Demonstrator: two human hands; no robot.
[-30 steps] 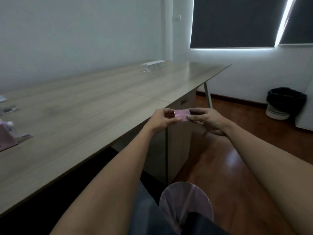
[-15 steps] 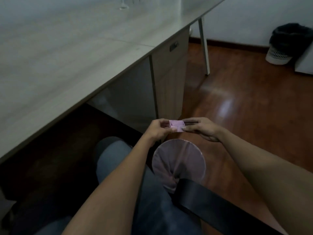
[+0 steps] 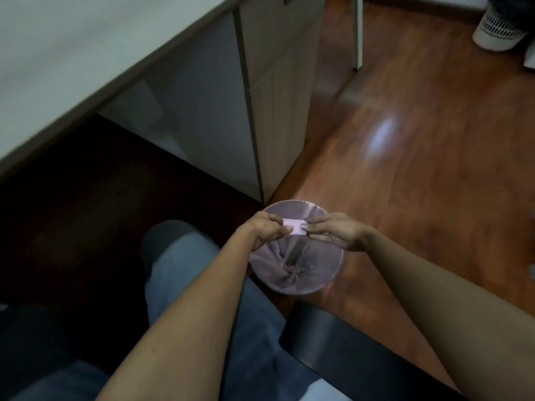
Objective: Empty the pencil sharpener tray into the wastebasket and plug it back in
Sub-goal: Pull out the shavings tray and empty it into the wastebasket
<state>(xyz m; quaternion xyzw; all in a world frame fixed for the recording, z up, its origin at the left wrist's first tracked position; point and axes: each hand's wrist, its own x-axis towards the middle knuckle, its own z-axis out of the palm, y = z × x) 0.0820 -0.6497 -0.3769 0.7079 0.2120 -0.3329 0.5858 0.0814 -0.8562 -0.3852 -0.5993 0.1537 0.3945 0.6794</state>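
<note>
both hands have dropped from desk height and now hang directly over the wastebasket (image 3: 327, 280), carrying the sharpener tray (image 3: 294, 227) with them; half a second earlier the tray was just short of the basket's far rim, and a second earlier it was level with the desk (image 3: 86, 53) edge. the view has tipped down too, so the desk now fills only the 10 o'clock corner and the wooden floor (image 3: 419, 140) runs out toward 2 o'clock.

the left hand (image 3: 267, 231) pinches the small pink tray at its left end with thumb and fingertips closed on it; the right hand (image 3: 333, 231) grips the opposite end the same way, remaining fingers loosely curled. the tray sits between them, above the far half of the lined basket, which stands on the floor just beside the cabinet (image 3: 275, 96) corner at 12 o'clock and the person's knee at 8 o'clock. whether the tray is tilted or its open side faces down cannot be told at this size, and no shavings are visible falling.

judged from this, the carry is done and the tipping step is at hand. the sharpener itself is out of view, so refitting the tray remains. a second, white basket (image 3: 498, 30) stands well apart at 1 o'clock.
</note>
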